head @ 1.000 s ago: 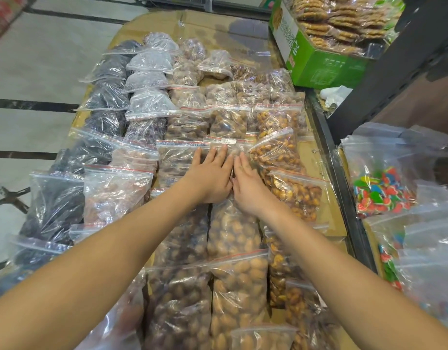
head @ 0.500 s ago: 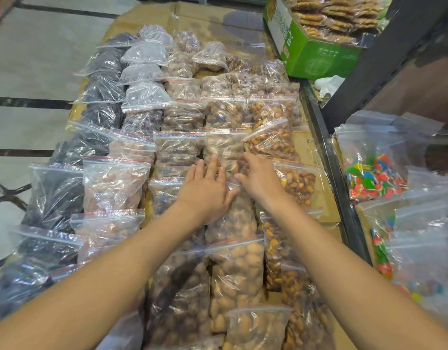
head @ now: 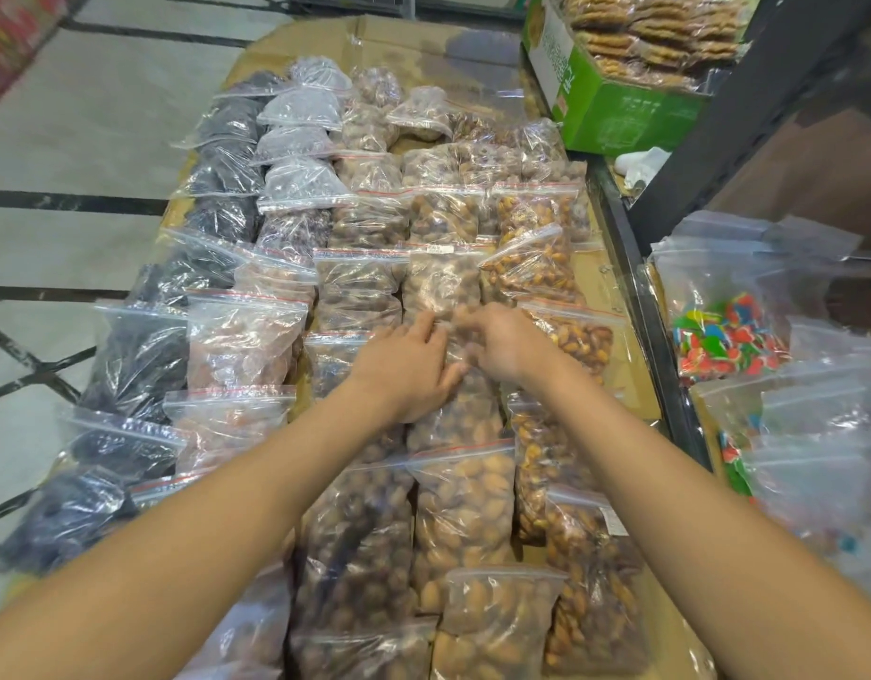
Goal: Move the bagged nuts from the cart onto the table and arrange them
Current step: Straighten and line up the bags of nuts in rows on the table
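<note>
Several clear zip bags of nuts lie in rows on a cardboard-covered table point(head: 619, 336). Dark dried fruit fills the left column, brown nuts the middle and right ones. My left hand point(head: 406, 365) and my right hand point(head: 504, 343) meet over one bag of brown nuts point(head: 440, 287) in the middle row. The fingers of both hands are curled onto the near end of that bag. Whether they pinch it or only press on it is blurred. A bag of almonds point(head: 465, 507) lies just below my wrists.
A green carton point(head: 615, 110) of stacked biscuits stands at the table's far right corner. A dark metal frame point(head: 668, 346) runs along the right edge. Beyond it lie bags of coloured candy point(head: 727, 336). Tiled floor point(head: 80, 139) lies to the left.
Both hands drew back toward me from the farther bags. Their flat fingers have curled onto the near end of the middle bag.
</note>
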{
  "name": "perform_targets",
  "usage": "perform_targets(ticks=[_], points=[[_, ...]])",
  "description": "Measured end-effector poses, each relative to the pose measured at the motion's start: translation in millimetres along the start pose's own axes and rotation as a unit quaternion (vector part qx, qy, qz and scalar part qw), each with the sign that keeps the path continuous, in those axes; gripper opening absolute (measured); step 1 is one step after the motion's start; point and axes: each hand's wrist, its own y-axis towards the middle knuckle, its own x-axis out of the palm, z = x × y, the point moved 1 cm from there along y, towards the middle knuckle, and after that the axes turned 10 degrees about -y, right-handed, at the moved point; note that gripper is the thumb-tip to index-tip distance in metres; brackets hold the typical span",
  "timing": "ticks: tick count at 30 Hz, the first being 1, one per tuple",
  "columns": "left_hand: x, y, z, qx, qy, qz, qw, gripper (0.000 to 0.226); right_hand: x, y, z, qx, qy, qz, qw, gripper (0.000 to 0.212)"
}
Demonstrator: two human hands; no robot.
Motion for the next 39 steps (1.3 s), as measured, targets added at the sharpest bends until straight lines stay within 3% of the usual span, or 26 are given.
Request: perform_targets(ticks=[3,6,9,11,13,15,20,24,27,29,32,34,36,39], points=[[9,2,-3,-0.014,-0.008,-0.004,1.0,0.072,1,-3,0,-0.013,-0.029,-0.089,0.996,0.052],[-1,10,4,-0.027,-0.013,-0.015,0.999,0.07,-4,-1,-3,-0.007,-0.047,-0.123,0.991,0.061],[0,-3,5,-0.03,0.003,-0.029,0.999,0.072,-10,-20,-10,-0.016,-0.028,-0.059,0.998,0.058],[4,-21,2,-0.033,-0.007,-0.009,0.999,0.068,-6,-38,-13,0.0,0.005,0.024,1.0,0.052],[9,-40,2,-0.017,-0.037,0.026,0.999,0.061,3,-52,-11,0.037,0.034,0.057,0.997,0.046],[19,-56,3,0.004,-0.029,0.049,0.998,0.056,8,-65,-15,0.043,0.034,0.034,0.998,0.047],[44,-75,10,-0.036,-0.013,-0.006,0.999,0.077,15,-77,-22,0.063,0.057,0.048,0.995,0.054],[39,-77,17,-0.036,-0.006,0.04,0.999,0.071,29,-96,-26,0.071,0.048,0.085,0.993,0.06],[34,-69,21,-0.005,-0.037,0.086,0.996,0.059,37,-101,-24,0.087,0.026,0.065,0.994,0.061],[36,-61,23,0.0,-0.081,0.077,0.994,0.062,37,-91,-22,0.122,0.026,0.033,0.992,0.06],[44,-60,29,-0.022,-0.12,0.06,0.991,0.067,31,-85,-24,0.109,0.101,0.006,0.989,0.062],[52,-65,29,-0.031,-0.143,0.061,0.987,0.069,35,-89,-22,0.097,0.152,0.039,0.983,0.062],[57,-69,27,-0.022,-0.134,0.055,0.989,0.07,42,-95,-21,0.093,0.172,0.051,0.979,0.072],[52,-62,29,-0.041,-0.123,0.044,0.991,0.067,37,-82,-21,0.134,0.235,0.006,0.963,0.087]])
